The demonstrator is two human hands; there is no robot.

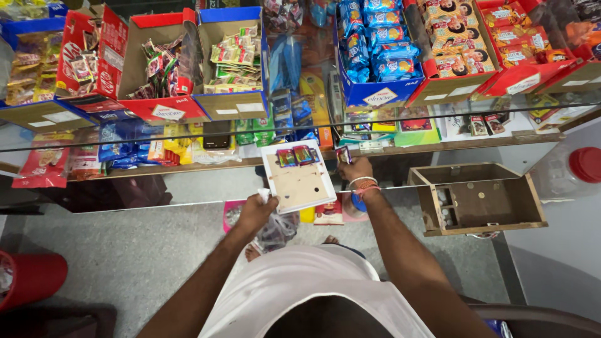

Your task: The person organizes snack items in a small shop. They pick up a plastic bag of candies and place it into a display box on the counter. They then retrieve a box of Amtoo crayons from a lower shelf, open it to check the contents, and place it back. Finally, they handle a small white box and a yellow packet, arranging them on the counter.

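Note:
My left hand grips the near left corner of a small white cardboard box lid, held flat above the floor; a crumpled clear plastic bag hangs under that hand. Two small sachets, purple and red, lie at the far edge of the lid. My right hand is just right of the lid at the glass counter's edge, pinching a small dark sachet. Bangles circle the right wrist.
A glass counter runs across, bearing open cartons of snack packets and blue biscuit packs. An open wooden drawer juts out at right. A clear jar with a red lid stands far right, a red bin lower left.

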